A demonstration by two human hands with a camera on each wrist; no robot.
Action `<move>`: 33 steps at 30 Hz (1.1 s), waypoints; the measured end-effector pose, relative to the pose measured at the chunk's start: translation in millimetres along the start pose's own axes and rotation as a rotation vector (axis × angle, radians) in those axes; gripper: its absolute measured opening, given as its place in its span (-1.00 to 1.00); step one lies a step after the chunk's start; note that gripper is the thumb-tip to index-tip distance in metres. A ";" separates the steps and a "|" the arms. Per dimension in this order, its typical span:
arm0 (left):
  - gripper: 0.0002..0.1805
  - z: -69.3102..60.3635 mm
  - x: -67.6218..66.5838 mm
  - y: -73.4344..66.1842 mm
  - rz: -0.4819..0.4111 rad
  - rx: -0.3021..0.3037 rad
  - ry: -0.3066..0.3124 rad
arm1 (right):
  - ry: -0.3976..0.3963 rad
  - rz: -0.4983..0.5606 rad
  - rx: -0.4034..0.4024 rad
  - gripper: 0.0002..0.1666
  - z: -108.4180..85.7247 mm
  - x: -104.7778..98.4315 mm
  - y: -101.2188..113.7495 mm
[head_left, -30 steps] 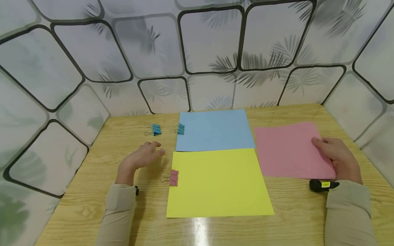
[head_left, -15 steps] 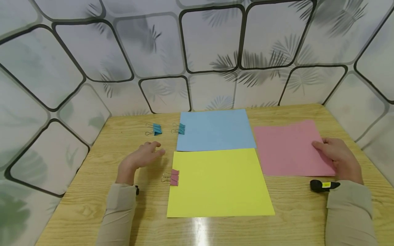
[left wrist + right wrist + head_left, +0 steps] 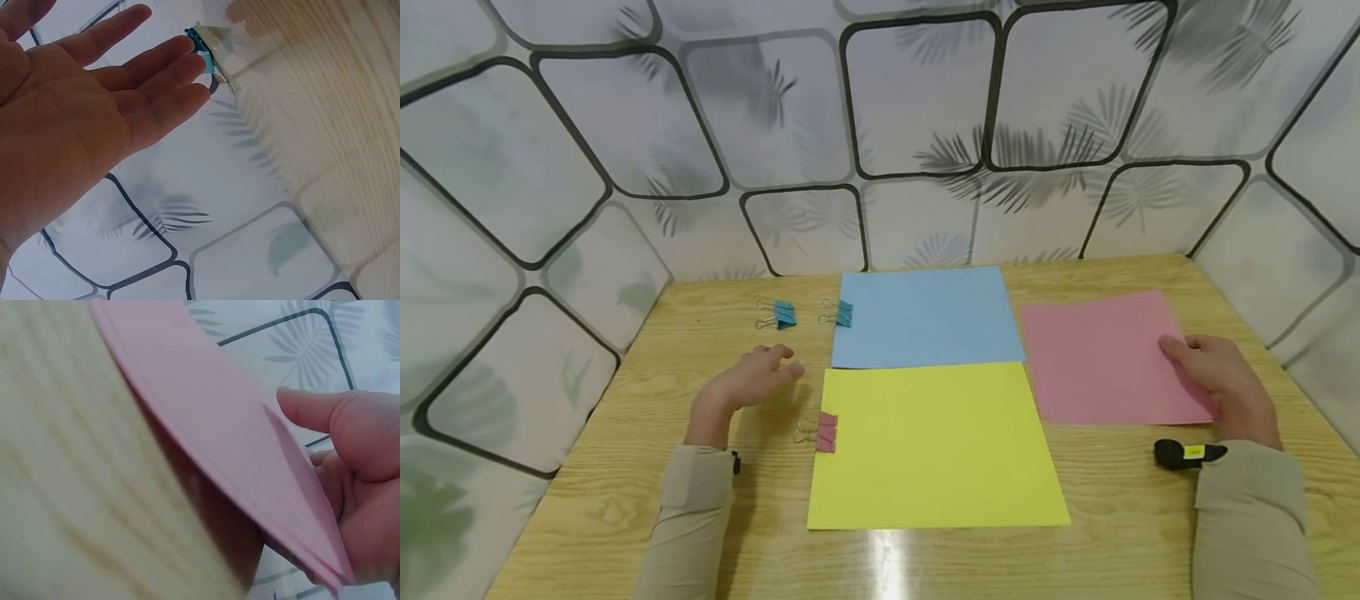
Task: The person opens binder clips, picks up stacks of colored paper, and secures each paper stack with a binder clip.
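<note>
At the right, my right hand (image 3: 1225,385) pinches the right edge of some pink paper (image 3: 1105,362), thumb on top and fingers beneath. In the right wrist view the pink paper (image 3: 212,419) shows more than one layer along its edge and lifts off the wood near the hand. My left hand (image 3: 748,383) holds nothing; its fingers are extended in the left wrist view. Just beyond it lies a loose blue binder clip (image 3: 785,315). Another blue binder clip (image 3: 844,313) grips the left edge of the blue paper (image 3: 928,317). A pink binder clip (image 3: 827,432) sits on the yellow paper's (image 3: 936,450) left edge.
All of it lies on a wooden table (image 3: 625,467). A patterned wall covering (image 3: 917,217) rises behind the table and along both sides. The yellow paper lies in front of the blue one, their edges nearly meeting.
The pink paper in my right hand has shifted slightly away from me, its near edge straightening out. My left hand, the clips and the other papers keep their places.
</note>
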State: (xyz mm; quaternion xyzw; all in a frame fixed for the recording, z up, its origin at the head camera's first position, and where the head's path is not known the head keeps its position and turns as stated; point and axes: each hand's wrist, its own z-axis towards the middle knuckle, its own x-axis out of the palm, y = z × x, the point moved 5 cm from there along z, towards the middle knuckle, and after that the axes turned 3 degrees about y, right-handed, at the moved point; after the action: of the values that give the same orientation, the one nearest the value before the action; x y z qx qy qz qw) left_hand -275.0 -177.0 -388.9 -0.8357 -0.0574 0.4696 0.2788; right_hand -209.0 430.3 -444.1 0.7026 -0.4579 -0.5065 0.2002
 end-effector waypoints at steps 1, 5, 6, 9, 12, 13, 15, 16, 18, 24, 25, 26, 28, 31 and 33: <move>-0.35 0.1 0.0 -0.1 0.000 0.001 0.001 | 0.010 -0.002 0.001 0.10 -0.1 0.1 0.4; -0.35 1.3 0.4 0.2 -0.004 -0.006 0.000 | 0.036 -0.053 -0.038 0.03 0.3 1.5 3.0; -0.34 1.6 0.7 0.2 -0.003 -0.011 0.000 | 0.036 -0.062 -0.054 -0.01 1.0 2.1 3.5; -0.34 1.9 2.5 -0.2 0.015 -0.032 -0.002 | 0.049 -0.075 -0.089 -0.05 2.8 5.2 5.2; -0.34 2.3 5.0 -0.5 0.047 -0.060 -0.002 | 0.076 -0.072 -0.094 -0.01 4.8 7.9 5.7; -0.34 2.7 5.8 -0.5 0.057 -0.071 -0.002 | 0.081 -0.079 -0.102 -0.02 5.4 8.2 6.2; -0.35 3.4 6.8 -0.7 0.071 -0.088 -0.005 | 0.074 -0.113 -0.125 -0.10 5.8 7.1 8.1; -0.35 3.7 6.9 -1.1 0.075 -0.095 -0.007 | 0.067 -0.115 -0.131 -0.16 5.8 6.2 8.5; -0.35 4.3 6.4 -2.3 0.081 -0.104 -0.011 | 0.037 -0.157 -0.157 -0.27 4.9 3.3 10.6; -0.36 3.2 4.1 -4.0 0.086 -0.117 -0.005 | 0.039 0.013 -0.061 -0.09 1.6 4.9 6.9; -0.36 3.0 4.0 -3.8 0.085 -0.117 -0.002 | 0.041 0.041 -0.046 -0.05 1.5 5.8 5.9; -0.36 2.7 4.0 -3.5 0.083 -0.118 -0.001 | 0.048 0.034 -0.045 -0.02 2.2 5.9 5.6; -0.35 2.3 3.8 -2.5 0.081 -0.116 0.002 | 0.062 0.018 -0.046 -0.05 3.0 5.2 5.5; -0.34 1.7 3.1 0.3 0.079 -0.115 0.002 | 0.072 -0.048 -0.070 -0.15 4.8 2.5 6.7; -0.34 1.0 2.6 2.0 0.078 -0.114 0.002 | 0.088 -0.064 -0.074 -0.17 5.0 2.3 7.6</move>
State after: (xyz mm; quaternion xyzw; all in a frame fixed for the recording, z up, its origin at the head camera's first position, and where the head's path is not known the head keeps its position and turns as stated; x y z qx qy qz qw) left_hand -274.8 -177.4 -392.3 -0.8522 -0.0511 0.4755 0.2124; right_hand -216.6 425.5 -441.6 0.7305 -0.4072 -0.4977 0.2296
